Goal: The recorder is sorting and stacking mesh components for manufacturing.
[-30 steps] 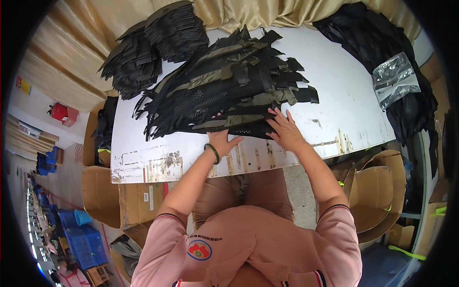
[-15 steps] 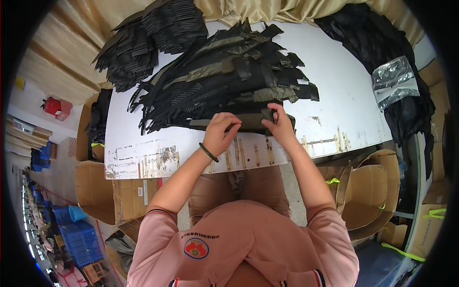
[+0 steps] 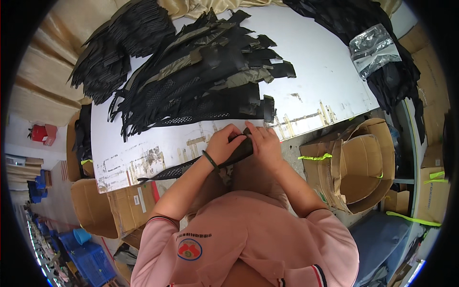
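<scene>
Dark strip lies along the near edge of the white surface, mesh tail leftward. Left hand and right hand pinch its solid end. Judged light, limp; grip solid cloth, since mesh may stretch.

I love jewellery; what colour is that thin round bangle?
The bangle is dark green; see the head view.

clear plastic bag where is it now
The clear bag is upper right in the head view, overlapping black fabric at the edge of the white table.
</scene>
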`<state>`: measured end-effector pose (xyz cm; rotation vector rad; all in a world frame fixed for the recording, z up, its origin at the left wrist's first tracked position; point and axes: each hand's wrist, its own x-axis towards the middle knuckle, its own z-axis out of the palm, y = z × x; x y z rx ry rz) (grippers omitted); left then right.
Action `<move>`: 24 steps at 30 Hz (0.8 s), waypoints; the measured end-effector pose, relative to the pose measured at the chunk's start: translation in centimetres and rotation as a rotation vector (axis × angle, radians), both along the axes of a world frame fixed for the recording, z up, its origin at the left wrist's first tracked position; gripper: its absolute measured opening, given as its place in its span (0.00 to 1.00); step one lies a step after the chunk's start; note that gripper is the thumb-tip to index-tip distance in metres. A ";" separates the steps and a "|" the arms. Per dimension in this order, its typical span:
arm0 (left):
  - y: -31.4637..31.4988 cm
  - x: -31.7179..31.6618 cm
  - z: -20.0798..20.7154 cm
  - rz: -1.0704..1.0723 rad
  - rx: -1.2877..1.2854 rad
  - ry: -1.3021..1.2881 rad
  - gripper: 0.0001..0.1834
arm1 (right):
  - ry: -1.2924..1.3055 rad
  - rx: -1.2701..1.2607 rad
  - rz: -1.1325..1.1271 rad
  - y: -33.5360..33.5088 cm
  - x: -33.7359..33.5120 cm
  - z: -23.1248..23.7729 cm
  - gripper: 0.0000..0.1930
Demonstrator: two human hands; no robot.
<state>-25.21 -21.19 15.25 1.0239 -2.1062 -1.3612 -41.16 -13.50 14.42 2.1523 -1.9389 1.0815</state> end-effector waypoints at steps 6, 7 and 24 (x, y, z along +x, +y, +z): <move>0.6 0.8 0.4 0.021 0.042 -0.005 0.06 | 0.098 0.000 0.100 -0.5 -1.1 0.7 0.13; 0.8 0.9 0.4 -0.001 0.027 -0.006 0.06 | 0.066 -0.148 0.128 -1.1 -1.1 1.0 0.07; 3.4 1.8 -0.7 0.063 0.251 0.208 0.05 | -0.110 0.095 0.222 0.5 -0.8 2.6 0.09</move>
